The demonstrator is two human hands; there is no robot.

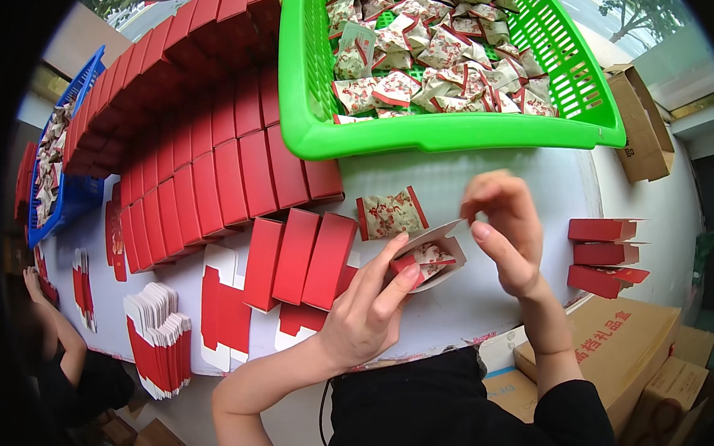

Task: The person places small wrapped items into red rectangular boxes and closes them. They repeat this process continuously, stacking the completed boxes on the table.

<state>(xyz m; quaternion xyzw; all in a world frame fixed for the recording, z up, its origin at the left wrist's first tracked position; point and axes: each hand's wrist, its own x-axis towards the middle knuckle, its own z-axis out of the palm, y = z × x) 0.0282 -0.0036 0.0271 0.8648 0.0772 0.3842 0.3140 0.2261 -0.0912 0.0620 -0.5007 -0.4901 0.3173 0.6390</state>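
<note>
My left hand (367, 312) holds a small red and white carton (455, 247) with its open end towards me and to the right. A patterned sachet with red edges (433, 256) shows inside the opening. Over the carton's raised flap is my right hand (506, 232), its fingers curled and somewhat blurred; nothing shows in its grasp, and whether a fingertip touches the flap is unclear. Another patterned sachet (392, 213) lies flat on the table just behind the carton. Several closed red boxes (297, 256) stand left of my left hand.
A green plastic basket (448, 136) of sachets stands at the back. Stacked red boxes (213, 171) fill the back left. Flattened cartons (159, 346) lie at the left front edge, red boxes (603, 253) at right. Another person's arm (62, 334) is at far left, near a blue basket (77, 187).
</note>
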